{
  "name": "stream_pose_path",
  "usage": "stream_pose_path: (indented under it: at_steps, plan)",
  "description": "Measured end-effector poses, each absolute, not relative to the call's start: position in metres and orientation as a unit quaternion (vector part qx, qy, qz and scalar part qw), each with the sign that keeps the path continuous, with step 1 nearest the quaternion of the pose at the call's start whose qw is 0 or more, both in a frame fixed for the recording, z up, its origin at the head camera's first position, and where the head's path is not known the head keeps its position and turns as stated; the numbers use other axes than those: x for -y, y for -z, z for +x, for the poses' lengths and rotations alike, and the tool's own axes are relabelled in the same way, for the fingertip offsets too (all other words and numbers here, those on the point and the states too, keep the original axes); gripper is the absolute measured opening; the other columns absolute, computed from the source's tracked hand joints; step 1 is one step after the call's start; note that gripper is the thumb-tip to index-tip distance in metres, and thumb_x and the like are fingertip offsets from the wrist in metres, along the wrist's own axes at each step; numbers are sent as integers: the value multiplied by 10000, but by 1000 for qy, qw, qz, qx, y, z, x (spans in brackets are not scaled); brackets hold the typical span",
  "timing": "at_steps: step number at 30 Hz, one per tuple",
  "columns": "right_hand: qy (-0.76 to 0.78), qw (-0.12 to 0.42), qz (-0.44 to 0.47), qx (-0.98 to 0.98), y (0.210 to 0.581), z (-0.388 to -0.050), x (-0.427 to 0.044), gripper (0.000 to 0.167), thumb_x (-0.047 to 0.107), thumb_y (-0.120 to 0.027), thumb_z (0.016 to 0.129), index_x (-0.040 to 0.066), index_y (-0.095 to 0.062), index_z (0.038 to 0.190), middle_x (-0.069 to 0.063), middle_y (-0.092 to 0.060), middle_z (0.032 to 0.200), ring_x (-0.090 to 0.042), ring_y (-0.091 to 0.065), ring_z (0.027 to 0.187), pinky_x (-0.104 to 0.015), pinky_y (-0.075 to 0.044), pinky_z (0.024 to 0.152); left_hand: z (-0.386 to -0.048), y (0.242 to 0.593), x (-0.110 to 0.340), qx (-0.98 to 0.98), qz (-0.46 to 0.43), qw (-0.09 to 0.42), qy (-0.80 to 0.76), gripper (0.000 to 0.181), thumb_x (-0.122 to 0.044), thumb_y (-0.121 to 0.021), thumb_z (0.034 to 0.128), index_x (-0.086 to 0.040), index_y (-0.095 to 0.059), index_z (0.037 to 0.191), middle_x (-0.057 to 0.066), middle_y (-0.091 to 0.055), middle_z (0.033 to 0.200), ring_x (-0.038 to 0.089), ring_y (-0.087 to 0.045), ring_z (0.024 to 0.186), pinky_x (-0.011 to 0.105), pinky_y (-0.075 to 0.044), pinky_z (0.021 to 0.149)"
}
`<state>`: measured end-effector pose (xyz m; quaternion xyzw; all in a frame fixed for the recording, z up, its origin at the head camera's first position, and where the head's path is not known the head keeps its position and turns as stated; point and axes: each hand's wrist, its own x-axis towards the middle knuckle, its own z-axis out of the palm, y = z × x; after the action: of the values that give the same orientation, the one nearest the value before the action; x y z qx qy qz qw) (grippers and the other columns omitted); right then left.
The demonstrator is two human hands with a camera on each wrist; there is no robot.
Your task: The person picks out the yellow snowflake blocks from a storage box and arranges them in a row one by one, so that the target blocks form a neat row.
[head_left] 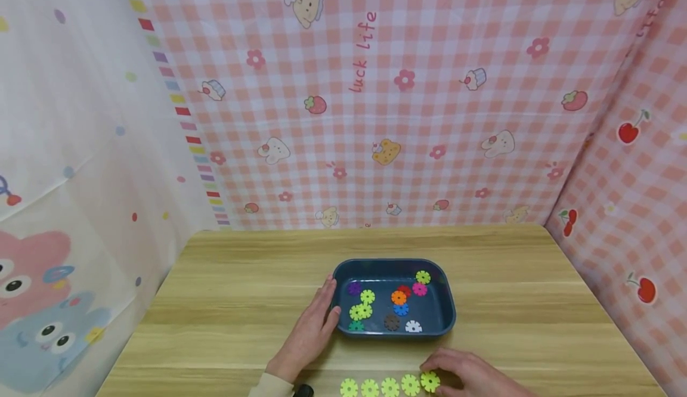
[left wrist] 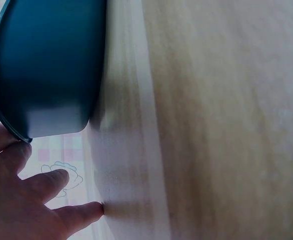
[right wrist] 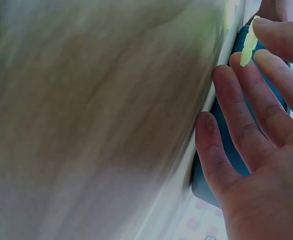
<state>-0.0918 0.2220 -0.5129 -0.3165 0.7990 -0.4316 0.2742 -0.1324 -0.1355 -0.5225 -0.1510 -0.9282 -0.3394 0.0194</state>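
My right hand (head_left: 468, 373) pinches a yellow-green snowflake disc (head_left: 430, 381) between thumb and fingertips, at the right end of a row of several matching discs (head_left: 389, 387) on the table. In the right wrist view the pinched disc (right wrist: 249, 42) stands edge-on and the other fingers are stretched out. Against the left side of a dark blue tray (head_left: 452, 301) rests my left hand (head_left: 311, 328), its fingers extended along the wall. Inside the tray lie loose snowflake discs, among them yellow-green (head_left: 367, 296), orange (head_left: 399, 297), blue (head_left: 401, 309), brown (head_left: 392, 323) and white (head_left: 413, 326).
The wood-grain table (head_left: 241, 290) reaches back to a pink checked cloth (head_left: 343, 164). Cloth also hangs along the left and right sides. A small black object (head_left: 303, 390) shows by the left wrist at the lower edge of the head view.
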Motion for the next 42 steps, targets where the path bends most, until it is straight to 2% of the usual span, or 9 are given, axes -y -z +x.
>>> stream_pose_path:
  at_steps: [9, 19, 25, 30, 32, 36, 39, 42]
  plan:
    - [420, 292, -285, -810, 514, -92, -223, 277, 174, -705, 996, 190, -699, 1272, 151, -657, 1119, -43, -570, 952, -208, -511, 871, -132, 523, 136, 925, -151, 20, 347, 585, -256, -454, 1120, -28, -278, 1630, 109, -211, 1712, 359, -254, 1546, 539, -250, 1234]
    - [377, 275, -291, -835, 513, -91, -223, 272, 250, -718, 992, 245, -711, 1263, 180, -661, 1131, -30, -555, 959, -241, -518, 891, -132, 523, 137, 925, -151, 21, 348, 587, -266, -443, 1124, -35, -268, 1634, 129, -214, 1709, 362, -247, 1549, 546, -247, 1235]
    - [366, 261, -297, -843, 501, -89, -222, 264, 319, -687, 1008, 290, -706, 1269, 190, -671, 1166, -17, -576, 1001, -262, -524, 923, -132, 523, 137, 925, -152, 20, 347, 588, -267, -440, 1125, -40, -260, 1637, 127, -206, 1712, 360, -239, 1552, 541, -242, 1238]
    - [375, 238, -331, -833, 481, -88, -217, 261, 344, -624, 1047, 274, -711, 1282, 150, -696, 1194, -15, -600, 1020, -243, -548, 905, -132, 522, 136, 925, -154, 19, 348, 591, -267, -445, 1123, -45, -260, 1639, 112, -199, 1715, 365, -240, 1551, 551, -247, 1235]
    - [374, 218, -349, -831, 472, -88, -214, 264, 350, -610, 1055, 265, -716, 1281, 130, -700, 1201, -20, -604, 1029, -239, -553, 907, -132, 521, 136, 924, -154, 18, 349, 591, -264, -449, 1122, -43, -262, 1638, 109, -200, 1715, 365, -241, 1551, 549, -247, 1235]
    - [361, 143, -379, -840, 456, -89, -207, 236, 382, -605, 1054, 297, -727, 1237, 122, -701, 1173, -32, -615, 1021, -252, -570, 895, -132, 521, 136, 924, -152, 15, 350, 590, -264, -449, 1122, -41, -265, 1637, 104, -197, 1716, 366, -239, 1551, 550, -247, 1235]
    - [361, 72, -400, -839, 446, -93, -201, 175, 316, -650, 1036, 313, -735, 1190, 123, -711, 1124, -36, -633, 987, -260, -587, 854, -131, 521, 136, 924, -150, 15, 351, 589, -263, -449, 1121, -40, -268, 1635, 102, -196, 1716, 366, -238, 1551, 550, -248, 1235]
    - [366, 0, -426, -827, 440, -98, -194, 188, 196, -709, 1000, 299, -743, 1154, 124, -716, 1082, -44, -653, 957, -265, -599, 808, -131, 522, 136, 924, -152, 16, 351, 587, -256, -454, 1119, -36, -275, 1633, 106, -205, 1714, 376, -247, 1547, 559, -257, 1229]
